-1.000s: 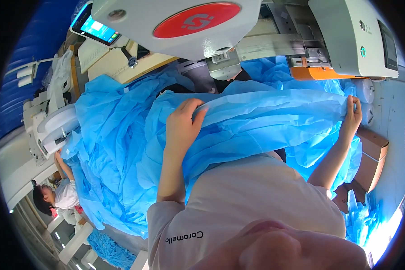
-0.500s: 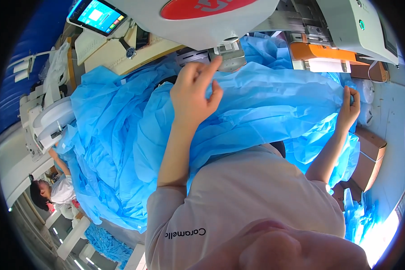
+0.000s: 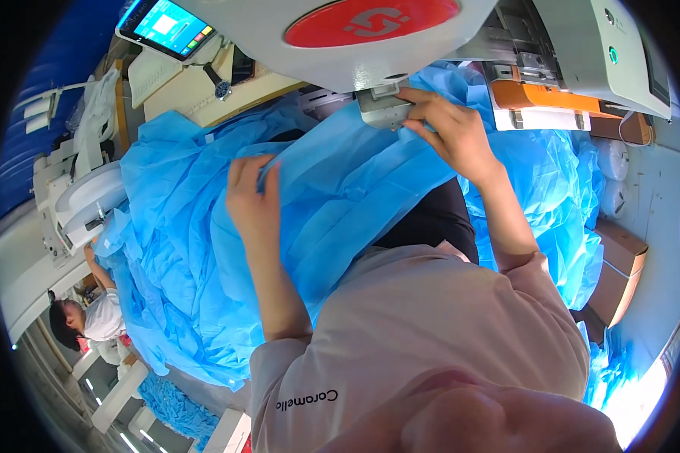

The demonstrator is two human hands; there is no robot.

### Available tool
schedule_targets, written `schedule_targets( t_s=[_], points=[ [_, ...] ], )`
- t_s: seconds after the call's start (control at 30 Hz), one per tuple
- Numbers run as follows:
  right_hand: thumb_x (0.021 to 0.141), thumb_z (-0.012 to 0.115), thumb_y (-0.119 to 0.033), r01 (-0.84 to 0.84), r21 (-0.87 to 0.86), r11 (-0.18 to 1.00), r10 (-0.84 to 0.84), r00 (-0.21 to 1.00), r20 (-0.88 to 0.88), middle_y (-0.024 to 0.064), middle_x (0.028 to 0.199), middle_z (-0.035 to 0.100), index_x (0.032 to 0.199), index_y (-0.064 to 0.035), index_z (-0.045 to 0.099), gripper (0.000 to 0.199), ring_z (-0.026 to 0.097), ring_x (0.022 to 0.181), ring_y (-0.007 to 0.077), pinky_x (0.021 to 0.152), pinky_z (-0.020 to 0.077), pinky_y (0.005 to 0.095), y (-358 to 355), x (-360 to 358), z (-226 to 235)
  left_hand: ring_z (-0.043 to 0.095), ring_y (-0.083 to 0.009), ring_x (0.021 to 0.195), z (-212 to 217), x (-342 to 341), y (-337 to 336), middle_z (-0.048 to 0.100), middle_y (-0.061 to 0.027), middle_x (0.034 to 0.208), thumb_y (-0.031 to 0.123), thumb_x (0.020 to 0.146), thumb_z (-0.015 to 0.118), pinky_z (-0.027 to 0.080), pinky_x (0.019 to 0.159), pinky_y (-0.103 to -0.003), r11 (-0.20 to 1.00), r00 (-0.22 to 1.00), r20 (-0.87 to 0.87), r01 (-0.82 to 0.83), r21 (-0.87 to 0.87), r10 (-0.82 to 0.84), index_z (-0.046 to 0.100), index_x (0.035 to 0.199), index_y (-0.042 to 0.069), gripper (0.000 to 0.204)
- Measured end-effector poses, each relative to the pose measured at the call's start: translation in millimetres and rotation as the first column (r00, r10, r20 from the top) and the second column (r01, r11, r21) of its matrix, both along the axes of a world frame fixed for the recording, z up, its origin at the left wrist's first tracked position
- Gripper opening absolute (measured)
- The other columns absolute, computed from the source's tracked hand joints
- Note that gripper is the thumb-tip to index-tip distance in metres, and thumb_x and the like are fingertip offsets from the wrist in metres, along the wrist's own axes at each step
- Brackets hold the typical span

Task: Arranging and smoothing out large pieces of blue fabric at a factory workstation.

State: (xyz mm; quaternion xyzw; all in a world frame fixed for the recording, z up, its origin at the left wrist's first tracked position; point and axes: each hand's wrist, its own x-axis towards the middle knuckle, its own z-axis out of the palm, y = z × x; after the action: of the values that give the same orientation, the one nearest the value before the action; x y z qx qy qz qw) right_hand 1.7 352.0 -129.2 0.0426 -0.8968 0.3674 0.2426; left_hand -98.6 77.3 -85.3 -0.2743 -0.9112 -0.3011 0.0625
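A large length of thin blue nonwoven fabric [image 3: 332, 204] lies heaped across my lap and up to the sewing machine [image 3: 347, 57]. My left hand [image 3: 253, 196] is closed on a fold of it, left of the machine head. My right hand [image 3: 461, 140] is at the metal clamp [image 3: 384, 108] under the head, with index finger and thumb close to the clamp's right side. Its fingers pinch the fabric's edge there, though the fingertips are partly hidden. Between the two hands the fabric stretches in a slanting band.
A lit control screen [image 3: 166, 29] stands at the upper left, with a wristwatch [image 3: 220, 86] and a phone [image 3: 242, 66] on the tabletop. An orange and white machine part [image 3: 540, 97] is at the upper right. Cardboard boxes [image 3: 618, 264] stand at right. Another person [image 3: 102, 313] sits far left.
My right hand has come from the far right to the clamp. My left hand has moved away from the clamp, down and left, and closed on the fabric. The fabric has shifted off my lap's right side.
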Motion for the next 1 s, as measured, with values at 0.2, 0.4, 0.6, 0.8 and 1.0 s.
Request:
schedule_targets(
  t_s=[0.2,0.4,0.6,0.8,1.0],
  points=[
    [0.088,0.062,-0.013,0.621,-0.232,0.749,-0.58,0.783,0.226,0.0073,0.096,0.066,0.087,-0.0018,0.058,0.012,0.059,0.075,0.0115,0.066,0.0464,0.0256,25,28,11,0.057,-0.0256,0.077,17,3,-29,0.058,-0.0107,0.086,-0.005,0.076,0.058,0.046,0.068,-0.03,0.99,0.996,0.057,-0.071,0.124,0.064,0.064,0.09,0.005,0.019],
    [0.089,0.062,-0.024,0.845,0.129,0.519,-0.843,0.531,-0.09,0.008,0.081,0.066,0.089,-0.0055,0.062,0.018,0.061,0.073,0.0173,0.066,0.0466,0.0303,86,46,21,0.06,-0.0265,0.081,10,-12,-28,0.06,-0.0095,0.092,-0.008,0.076,0.056,0.049,0.07,-0.032,0.998,0.981,-0.186,0.059,-0.021,-0.062,0.064,0.092,0.006,0.022],
    [0.086,0.063,-0.022,0.734,0.502,0.458,-0.722,0.636,-0.272,0.0071,0.081,0.065,0.086,-0.0086,0.058,0.014,0.062,0.076,0.0275,0.064,0.0476,0.0381,95,30,13,0.061,-0.0282,0.081,-9,-26,-18,0.06,-0.0092,0.094,-0.007,0.076,0.058,0.05,0.066,-0.035,0.991,0.97,-0.243,-0.043,-0.126,0.012,0.059,0.091,0.007,0.021],
    [0.086,0.063,-0.022,0.689,0.613,0.387,-0.671,0.667,-0.325,0.0041,0.083,0.065,0.086,-0.0075,0.058,0.015,0.062,0.078,0.0264,0.065,0.0478,0.0366,105,28,12,0.059,-0.0289,0.077,-24,-38,-4,0.059,-0.0084,0.09,-0.004,0.076,0.058,0.048,0.061,-0.037,0.978,0.975,-0.191,-0.141,-0.153,0.111,0.058,0.09,0.009,0.019],
    [0.086,0.064,-0.021,0.689,0.568,0.45,-0.685,0.675,-0.275,0.0075,0.084,0.064,0.088,-0.0083,0.061,0.013,0.061,0.081,0.0278,0.07,0.0466,0.0367,109,37,11,0.057,-0.0306,0.082,-21,-49,-2,0.059,-0.0089,0.092,-0.003,0.077,0.058,0.047,0.068,-0.039,0.976,0.925,-0.358,-0.181,-0.123,0.126,0.062,0.095,0.009,0.022]
  ],
)
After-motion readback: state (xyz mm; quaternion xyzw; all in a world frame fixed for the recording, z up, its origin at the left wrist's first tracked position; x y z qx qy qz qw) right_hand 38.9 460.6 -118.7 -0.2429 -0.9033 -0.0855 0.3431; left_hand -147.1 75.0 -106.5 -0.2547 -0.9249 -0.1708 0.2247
